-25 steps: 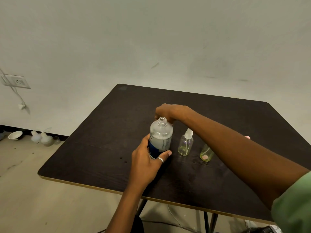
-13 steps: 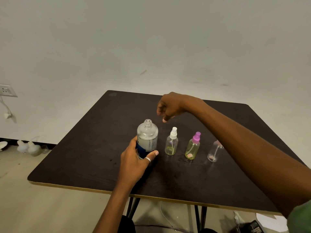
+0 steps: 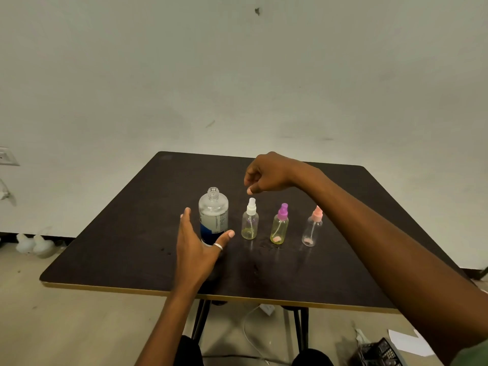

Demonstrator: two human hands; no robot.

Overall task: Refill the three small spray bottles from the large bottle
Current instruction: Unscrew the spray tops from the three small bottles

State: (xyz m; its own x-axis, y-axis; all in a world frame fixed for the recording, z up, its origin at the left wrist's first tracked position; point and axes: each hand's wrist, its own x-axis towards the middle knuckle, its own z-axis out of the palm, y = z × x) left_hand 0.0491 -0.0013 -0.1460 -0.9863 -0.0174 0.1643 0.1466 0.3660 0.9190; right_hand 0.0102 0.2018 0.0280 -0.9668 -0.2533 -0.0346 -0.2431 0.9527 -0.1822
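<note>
A large clear bottle [image 3: 213,215] with a blue label stands uncapped on the dark table [image 3: 126,233]. To its right three small spray bottles stand in a row: a white-capped one [image 3: 250,223], a purple-capped one [image 3: 280,228] with yellowish liquid, and a pink-capped one [image 3: 313,229]. My left hand [image 3: 196,249] is spread around the near side of the large bottle, fingers apart and thumb beside its base, not gripping it. My right hand [image 3: 266,173] hovers just above the white-capped bottle with fingers curled in. Nothing shows inside it.
The table stands against a pale wall. A wall socket [image 3: 6,155] is at far left, with white containers [image 3: 34,245] on the floor below it. A cable [image 3: 253,320] lies under the table. A black basket [image 3: 377,352] and papers sit on the floor at lower right.
My left hand has let go of the large bottle and spread open. My right hand moved from the bottle's mouth to above the white-capped spray bottle. The view shifted, showing all three small bottles.
</note>
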